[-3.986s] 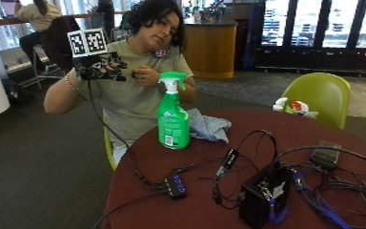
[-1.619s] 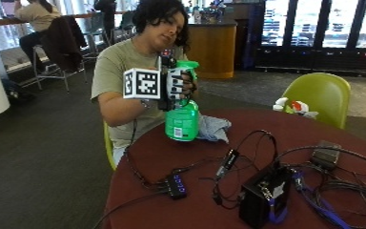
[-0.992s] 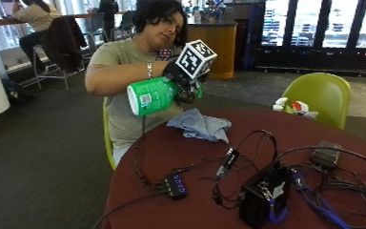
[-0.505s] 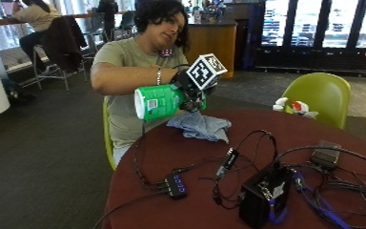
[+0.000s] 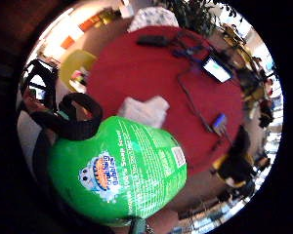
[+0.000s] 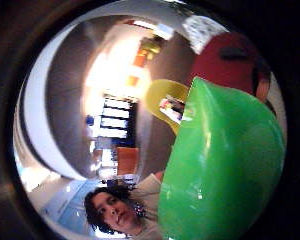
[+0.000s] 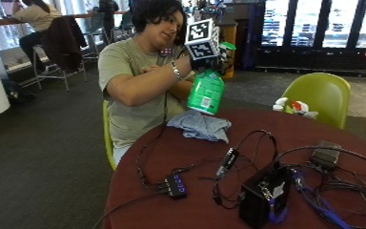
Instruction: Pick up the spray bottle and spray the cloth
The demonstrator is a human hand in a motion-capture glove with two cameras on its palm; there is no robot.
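Spray bottle (image 7: 205, 91) near-upright, base toward cloth (image 7: 200, 125)

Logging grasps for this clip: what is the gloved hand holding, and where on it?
The green spray bottle, gripped at its neck, lifted above the cloth.

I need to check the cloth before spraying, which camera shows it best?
The outside view: the cloth lies crumpled on the table beneath the raised bottle. The little finger side view shows it partly behind the bottle; the thumb side view doesn't show it.
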